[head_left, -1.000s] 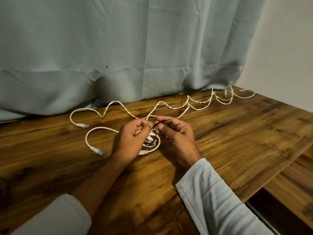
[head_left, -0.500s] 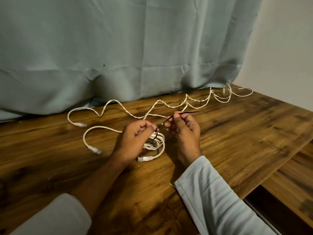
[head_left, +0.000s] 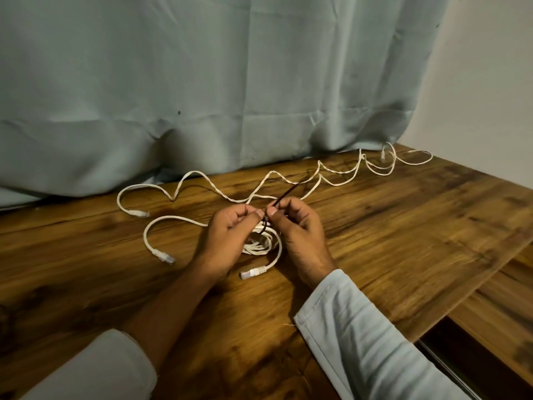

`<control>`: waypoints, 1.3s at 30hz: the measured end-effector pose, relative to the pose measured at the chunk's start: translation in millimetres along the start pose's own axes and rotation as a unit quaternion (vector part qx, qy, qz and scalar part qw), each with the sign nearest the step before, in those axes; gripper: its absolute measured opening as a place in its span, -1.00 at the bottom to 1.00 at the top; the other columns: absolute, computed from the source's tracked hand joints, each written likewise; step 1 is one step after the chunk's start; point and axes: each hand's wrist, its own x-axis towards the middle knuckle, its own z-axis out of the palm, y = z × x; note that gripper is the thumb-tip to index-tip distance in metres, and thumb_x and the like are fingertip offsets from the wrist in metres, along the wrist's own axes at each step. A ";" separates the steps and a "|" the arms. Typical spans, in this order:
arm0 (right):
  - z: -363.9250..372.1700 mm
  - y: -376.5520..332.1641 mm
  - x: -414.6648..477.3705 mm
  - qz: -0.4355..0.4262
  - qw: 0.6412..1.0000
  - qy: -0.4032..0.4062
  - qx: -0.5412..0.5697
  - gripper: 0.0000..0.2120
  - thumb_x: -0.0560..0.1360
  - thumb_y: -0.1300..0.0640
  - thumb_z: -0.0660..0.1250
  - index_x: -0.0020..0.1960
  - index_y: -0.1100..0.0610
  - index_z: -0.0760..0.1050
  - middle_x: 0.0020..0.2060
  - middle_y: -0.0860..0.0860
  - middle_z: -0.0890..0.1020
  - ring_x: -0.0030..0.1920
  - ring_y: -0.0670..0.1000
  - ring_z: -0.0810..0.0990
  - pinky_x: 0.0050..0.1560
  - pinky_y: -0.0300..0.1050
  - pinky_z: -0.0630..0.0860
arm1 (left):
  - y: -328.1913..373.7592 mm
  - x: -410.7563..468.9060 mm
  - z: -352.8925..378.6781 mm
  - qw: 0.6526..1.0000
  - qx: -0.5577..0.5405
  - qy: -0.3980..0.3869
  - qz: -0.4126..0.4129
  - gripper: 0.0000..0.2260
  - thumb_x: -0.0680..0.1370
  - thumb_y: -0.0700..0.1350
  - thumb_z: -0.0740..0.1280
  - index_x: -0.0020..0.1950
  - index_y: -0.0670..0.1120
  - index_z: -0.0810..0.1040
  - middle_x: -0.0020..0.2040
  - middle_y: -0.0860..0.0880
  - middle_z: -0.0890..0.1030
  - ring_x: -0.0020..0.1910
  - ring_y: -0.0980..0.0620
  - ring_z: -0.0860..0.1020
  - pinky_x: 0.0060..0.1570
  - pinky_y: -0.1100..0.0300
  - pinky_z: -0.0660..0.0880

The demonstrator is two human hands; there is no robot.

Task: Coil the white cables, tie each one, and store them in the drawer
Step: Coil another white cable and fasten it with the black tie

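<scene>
Your right hand [head_left: 297, 229] pinches the black tie [head_left: 284, 194] between thumb and forefinger, its free end sticking up and away. Your left hand [head_left: 230, 235], fingers curled, pinches the same tie right beside it, just above the coiled cable [head_left: 264, 245] lying on the wooden table [head_left: 403, 241]. If you let the tie slacken, the coil will likely spring open, and its loose connector [head_left: 253, 273] could snag as you twist. A second white cable [head_left: 196, 172] sprawls uncoiled behind, near enough to get caught in the wrap. No brand, label or writing is legible anywhere.
</scene>
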 end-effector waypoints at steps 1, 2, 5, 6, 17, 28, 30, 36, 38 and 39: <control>0.9 1.0 0.7 0.002 1.000 0.017 -0.008 -0.85 0.61 0.28 0.36 -0.09 0.10 0.63 -0.16 0.12 0.68 -0.12 0.06 0.64 -0.06 -0.01 0.62 | 1.2 0.3 1.5 1.000 -0.010 -0.006 -0.005 -0.85 0.61 -0.05 0.39 -0.07 -0.05 0.72 -0.12 -0.26 0.71 -0.15 -0.11 0.57 -0.07 -0.02 0.47; 1.5 1.6 1.3 0.005 0.999 0.034 -0.010 -0.78 0.61 0.27 0.36 -0.15 0.03 0.63 -0.19 0.09 0.68 -0.14 0.04 0.64 -0.08 -0.03 0.61 | 2.6 0.7 2.8 1.000 -0.013 -0.010 -0.006 -0.82 0.57 0.01 0.41 -0.06 -0.08 0.72 -0.09 -0.36 0.68 -0.15 -0.13 0.55 -0.08 -0.04 0.45; 1.9 7.7 4.3 0.014 0.997 0.070 -0.024 -0.80 0.62 0.23 0.36 -0.17 0.04 0.59 -0.21 0.12 0.67 -0.16 0.09 0.63 -0.09 0.04 0.61 | 2.4 2.3 4.8 1.000 -0.012 -0.018 -0.015 -0.70 0.51 0.10 0.41 -0.04 -0.13 0.71 -0.10 -0.42 0.63 -0.16 -0.14 0.50 -0.10 -0.07 0.39; 2.5 10.0 5.1 0.012 0.996 0.080 -0.031 -0.83 0.61 0.21 0.36 -0.15 0.07 0.58 -0.20 0.16 0.66 -0.15 0.11 0.62 -0.06 0.09 0.60 | 2.3 2.3 5.0 1.000 -0.010 -0.019 -0.016 -0.70 0.52 0.11 0.40 -0.06 -0.12 0.70 -0.15 -0.34 0.63 -0.17 -0.12 0.48 -0.12 -0.06 0.38; 6.8 16.4 9.0 0.028 0.986 0.148 -0.070 -0.81 0.59 0.21 0.35 -0.19 0.02 0.51 -0.21 0.08 0.61 -0.18 0.06 0.57 -0.06 0.09 0.57 | -0.7 2.5 4.2 0.994 0.093 -0.044 0.034 -0.41 0.51 0.47 0.29 -0.09 -0.09 0.64 -0.31 -0.22 0.55 -0.31 -0.08 0.43 -0.26 -0.31 0.47; -3.3 11.8 13.6 0.100 0.985 0.141 0.000 -0.69 0.58 0.24 0.38 -0.30 -0.04 0.57 -0.28 0.09 0.60 -0.18 0.11 0.56 -0.05 0.10 0.56 | 5.1 -5.7 2.5 0.981 0.149 -0.115 0.055 -0.91 0.66 0.00 0.37 0.07 0.02 0.64 -0.04 0.00 0.72 -0.03 0.05 0.67 0.02 0.00 0.59; -3.2 11.5 14.1 0.110 0.984 0.138 0.003 -0.73 0.58 0.25 0.37 -0.27 0.02 0.54 -0.30 0.09 0.60 -0.19 0.11 0.56 -0.07 0.08 0.55 | 5.0 -5.6 2.8 0.976 0.180 -0.105 0.062 -0.90 0.66 0.03 0.36 0.06 0.05 0.63 -0.05 0.05 0.71 -0.03 0.05 0.67 0.04 -0.07 0.62; -6.0 14.1 14.8 0.131 0.982 0.135 -0.020 -0.67 0.55 0.22 0.38 -0.36 -0.03 0.54 -0.29 0.08 0.57 -0.16 0.12 0.55 0.00 0.12 0.56 | 6.7 -7.9 6.6 0.951 0.270 -0.097 0.113 -0.90 0.66 0.08 0.33 0.02 0.10 0.58 -0.09 0.12 0.68 -0.08 0.15 0.64 -0.05 -0.07 0.59; -7.3 14.3 15.5 0.124 0.984 0.129 -0.021 -0.73 0.54 0.21 0.38 -0.30 -0.02 0.57 -0.27 0.09 0.60 -0.16 0.13 0.58 0.01 0.12 0.58 | 6.3 -7.1 6.0 0.952 0.269 -0.097 0.110 -0.91 0.67 0.06 0.33 0.03 0.09 0.59 -0.07 0.12 0.68 -0.05 0.16 0.64 -0.01 -0.05 0.59; -7.4 14.2 15.5 0.119 0.985 0.123 -0.023 -0.77 0.55 0.21 0.39 -0.26 0.00 0.58 -0.27 0.09 0.62 -0.16 0.12 0.59 -0.01 0.11 0.59 | 5.3 -6.8 5.5 0.955 0.261 -0.093 0.103 -0.90 0.67 0.06 0.32 0.04 0.09 0.59 -0.05 0.13 0.68 -0.03 0.17 0.64 0.01 -0.04 0.60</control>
